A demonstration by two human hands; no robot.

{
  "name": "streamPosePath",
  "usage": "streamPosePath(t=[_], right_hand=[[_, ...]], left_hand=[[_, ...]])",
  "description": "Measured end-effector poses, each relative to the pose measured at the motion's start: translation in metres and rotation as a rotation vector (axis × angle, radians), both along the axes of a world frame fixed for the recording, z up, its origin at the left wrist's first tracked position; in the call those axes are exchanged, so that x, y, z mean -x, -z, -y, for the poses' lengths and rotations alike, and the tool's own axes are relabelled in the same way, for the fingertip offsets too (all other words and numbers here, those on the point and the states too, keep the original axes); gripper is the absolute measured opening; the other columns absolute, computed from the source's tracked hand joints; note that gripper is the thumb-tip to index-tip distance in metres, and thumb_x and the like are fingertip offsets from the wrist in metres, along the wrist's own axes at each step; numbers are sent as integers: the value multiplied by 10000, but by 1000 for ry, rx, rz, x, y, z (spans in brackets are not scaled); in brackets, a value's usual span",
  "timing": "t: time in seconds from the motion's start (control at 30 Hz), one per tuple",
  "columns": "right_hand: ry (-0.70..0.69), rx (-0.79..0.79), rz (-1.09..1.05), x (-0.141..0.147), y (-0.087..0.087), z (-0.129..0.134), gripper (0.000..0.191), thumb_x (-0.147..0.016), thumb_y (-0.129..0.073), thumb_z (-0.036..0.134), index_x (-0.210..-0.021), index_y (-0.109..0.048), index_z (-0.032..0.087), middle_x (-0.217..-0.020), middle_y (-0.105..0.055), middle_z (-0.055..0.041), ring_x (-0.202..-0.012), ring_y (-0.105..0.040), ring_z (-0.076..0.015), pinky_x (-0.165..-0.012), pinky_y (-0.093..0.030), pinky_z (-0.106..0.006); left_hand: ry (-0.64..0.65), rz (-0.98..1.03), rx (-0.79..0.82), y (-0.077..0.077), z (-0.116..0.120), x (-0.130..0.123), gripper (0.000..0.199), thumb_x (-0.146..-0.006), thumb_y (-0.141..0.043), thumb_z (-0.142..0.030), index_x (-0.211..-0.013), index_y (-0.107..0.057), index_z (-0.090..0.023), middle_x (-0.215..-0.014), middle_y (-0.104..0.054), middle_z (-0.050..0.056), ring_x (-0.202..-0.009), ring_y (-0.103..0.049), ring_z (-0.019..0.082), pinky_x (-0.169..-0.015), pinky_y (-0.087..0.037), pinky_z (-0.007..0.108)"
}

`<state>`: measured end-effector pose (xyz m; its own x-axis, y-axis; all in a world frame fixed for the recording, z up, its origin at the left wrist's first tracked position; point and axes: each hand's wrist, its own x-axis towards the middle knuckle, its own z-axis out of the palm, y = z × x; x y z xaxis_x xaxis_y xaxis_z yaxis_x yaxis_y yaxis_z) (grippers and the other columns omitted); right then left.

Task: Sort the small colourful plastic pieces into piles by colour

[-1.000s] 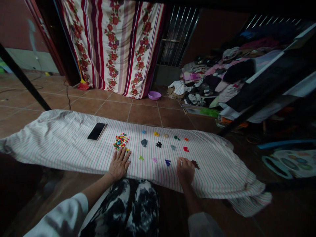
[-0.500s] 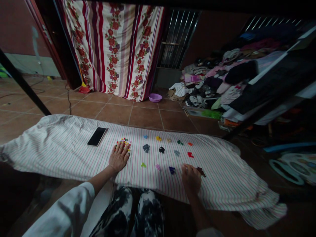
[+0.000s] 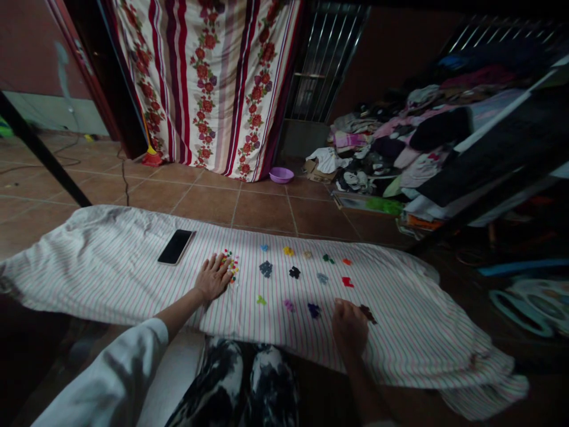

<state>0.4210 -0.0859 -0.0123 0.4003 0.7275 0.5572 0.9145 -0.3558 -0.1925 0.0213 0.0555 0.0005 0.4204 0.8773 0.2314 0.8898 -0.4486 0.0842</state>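
My left hand (image 3: pixel 213 276) lies flat with fingers spread at the edge of a loose pile of mixed small coloured pieces (image 3: pixel 230 268), its fingertips over some of them. My right hand (image 3: pixel 350 323) is closed just above the striped cloth (image 3: pixel 275 323), beside a cluster of dark brown pieces (image 3: pixel 368 314); whatever its fingers hold is hidden. Between the hands, single-colour clusters sit in rows, among them dark blue (image 3: pixel 313 310), purple (image 3: pixel 289 305), lime green (image 3: pixel 261 300), black (image 3: pixel 294 272), dark grey (image 3: pixel 265 269) and red (image 3: pixel 347 281) ones.
A phone (image 3: pixel 176 247) lies on the cloth left of the mixed pile. Beyond are a tiled floor, a purple basin (image 3: pixel 281 175), a floral curtain (image 3: pixel 213 89) and a heap of clothes (image 3: pixel 391 142). Dark slanted bars (image 3: pixel 44 151) flank the cloth on both sides.
My left hand has shifted slightly left, uncovering more of the mixed pieces. The right hand stays beside the brown cluster, its fingers more curled. The whole view has moved a little.
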Motion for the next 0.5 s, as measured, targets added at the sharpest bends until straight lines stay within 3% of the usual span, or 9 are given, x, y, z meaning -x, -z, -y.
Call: streamPosePath(t=[0.17, 0.5], right_hand=[[-5, -11, 19, 1, 1, 0, 506, -961, -225, 384, -908, -655, 123, -930, -689, -163, -836, -569, -266, -806, -386, -378], [-45, -56, -17, -2, 4, 0, 486, -938, -248, 388, -859, -655, 136, -885, -677, -157, -830, -562, -267, -816, -389, -398]], left_hand=[[30, 11, -115, 11, 24, 15, 505, -960, -325, -433, -1427, -431, -274, -1503, -404, 111, -1409, -335, 318, -1082, -336, 511], [99, -26, -235, 10, 53, 38, 503, -965, -370, -393, -1460, -361, -302, -1525, -373, 99, -1433, -291, 281, -1115, -287, 450]])
